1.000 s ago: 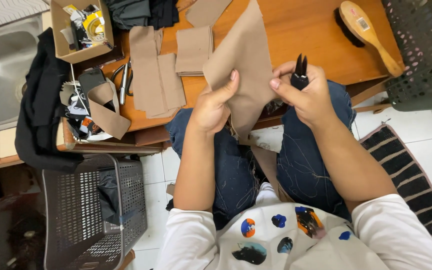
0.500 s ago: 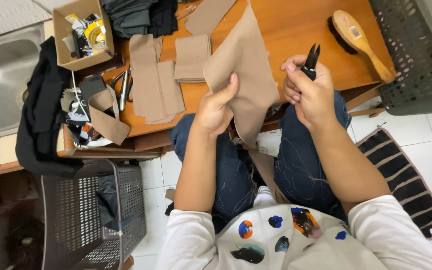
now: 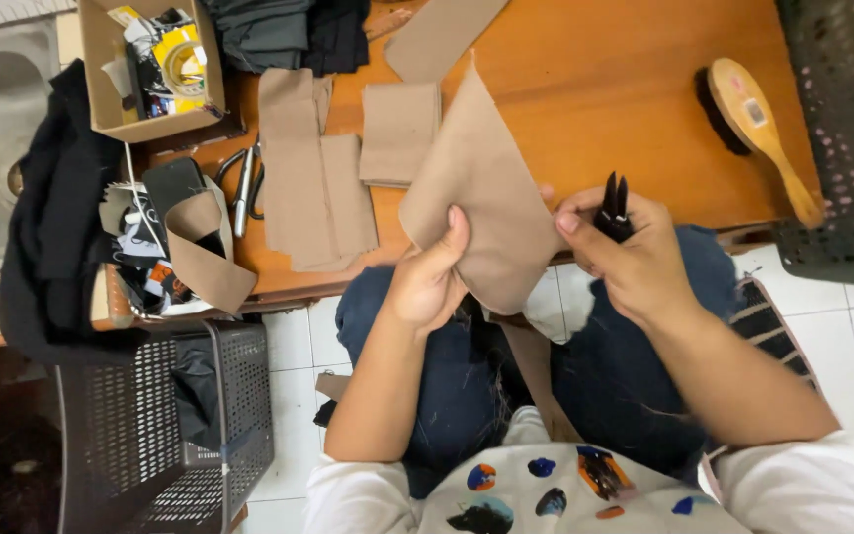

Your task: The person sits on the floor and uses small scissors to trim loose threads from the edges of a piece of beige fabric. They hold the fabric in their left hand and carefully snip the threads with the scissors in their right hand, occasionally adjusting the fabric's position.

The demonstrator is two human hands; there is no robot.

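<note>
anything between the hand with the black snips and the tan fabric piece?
Nothing visible. The right hand holds the black snips just beside the edge of the tan fabric piece, which the left hand holds up over the table edge.

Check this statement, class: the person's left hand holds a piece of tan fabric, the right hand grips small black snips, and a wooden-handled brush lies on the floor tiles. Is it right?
Not quite. The left hand does hold the tan fabric and the right hand grips the black snips, but the wooden-handled brush lies on the wooden table, not the floor tiles, as the head view shows.
</note>
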